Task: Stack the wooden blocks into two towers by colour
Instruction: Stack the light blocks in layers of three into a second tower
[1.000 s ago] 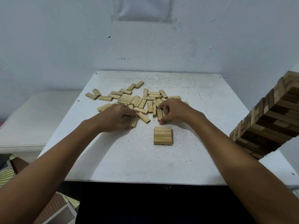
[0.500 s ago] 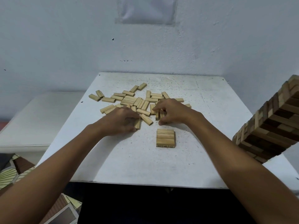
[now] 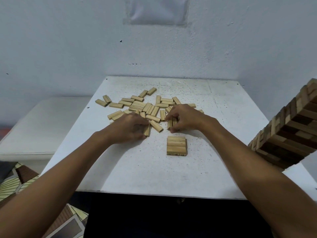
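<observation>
**Both hands in the pale blocks, first layer laid**

Nearest the person, at the lower left beside the tabletop (image 3: 137,172), patterned tiles or mats (image 3: 12,184) lie on the floor. Two bare forearms reach forward over the white, speckled tabletop.

Just beyond the near middle of the tabletop sits a flat layer of three pale blocks (image 3: 176,146), laid side by side and touching, apart from the rest. At the right edge a tall tower of mixed dark and pale blocks (image 3: 291,131) rises, appearing tilted in the wide lens; the right forearm passes in front of its base.

Further on, the left hand (image 3: 128,128) lies knuckles up, its fingers curled around a pale block (image 3: 147,130) that stands on edge at the fingertips; this grip is closed on that block. Just beside it another loose block (image 3: 156,126) lies at an angle. The right hand (image 3: 186,118) has its fingers bent down, pinching a pair of blocks (image 3: 171,123) held side by side against the tabletop, just beyond the flat layer.

Behind both hands spreads the scatter of pale blocks (image 3: 145,105), lying flat in many directions, some touching, a few strays out at the far left. Left of the tabletop stands a lower white surface (image 3: 42,121). A rough white wall (image 3: 68,48) closes the view, with a pale rectangular patch (image 3: 157,11) high on it.
</observation>
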Action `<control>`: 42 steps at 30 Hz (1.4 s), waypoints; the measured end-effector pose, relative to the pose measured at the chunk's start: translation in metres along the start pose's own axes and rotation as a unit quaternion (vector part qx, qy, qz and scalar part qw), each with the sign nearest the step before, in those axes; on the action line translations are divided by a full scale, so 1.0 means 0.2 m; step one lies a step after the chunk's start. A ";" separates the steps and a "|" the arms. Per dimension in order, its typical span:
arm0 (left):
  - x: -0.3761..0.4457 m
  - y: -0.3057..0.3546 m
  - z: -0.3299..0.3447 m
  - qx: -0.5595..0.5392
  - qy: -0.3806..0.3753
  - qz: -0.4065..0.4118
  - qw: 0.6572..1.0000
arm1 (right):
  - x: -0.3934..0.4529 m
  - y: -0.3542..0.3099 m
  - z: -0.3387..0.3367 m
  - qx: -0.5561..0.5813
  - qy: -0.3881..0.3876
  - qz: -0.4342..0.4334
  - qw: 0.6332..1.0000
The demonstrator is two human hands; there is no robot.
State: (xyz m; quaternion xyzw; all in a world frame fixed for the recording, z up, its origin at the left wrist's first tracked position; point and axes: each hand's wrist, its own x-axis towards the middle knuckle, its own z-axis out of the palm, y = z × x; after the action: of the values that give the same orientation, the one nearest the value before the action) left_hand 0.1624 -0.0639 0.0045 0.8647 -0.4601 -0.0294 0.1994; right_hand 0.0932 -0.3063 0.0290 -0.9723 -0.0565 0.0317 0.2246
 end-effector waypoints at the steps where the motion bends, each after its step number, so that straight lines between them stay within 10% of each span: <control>1: 0.00 0.00 0.00 0.001 -0.001 0.000 1.000 | 0.00 0.00 0.00 -0.001 0.001 -0.002 1.000; 14: -0.07 0.11 -0.06 0.008 0.070 0.042 0.997 | -0.09 -0.10 -0.03 0.096 0.117 -0.048 0.987; 26: -0.62 0.20 -0.02 -0.069 0.050 -0.055 0.995 | -0.44 -0.50 0.29 0.068 -0.037 -0.134 0.988; 42: -0.66 0.30 0.09 -0.111 0.046 -0.069 0.990 | -0.57 -0.39 0.34 0.113 0.005 -0.089 0.990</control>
State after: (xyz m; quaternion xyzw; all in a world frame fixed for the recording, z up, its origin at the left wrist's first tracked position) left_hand 0.0350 0.0078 -0.0073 0.8673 -0.3837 -0.0544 0.3125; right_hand -0.0324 -0.2207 0.0068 -0.9319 -0.1381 0.0133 0.3351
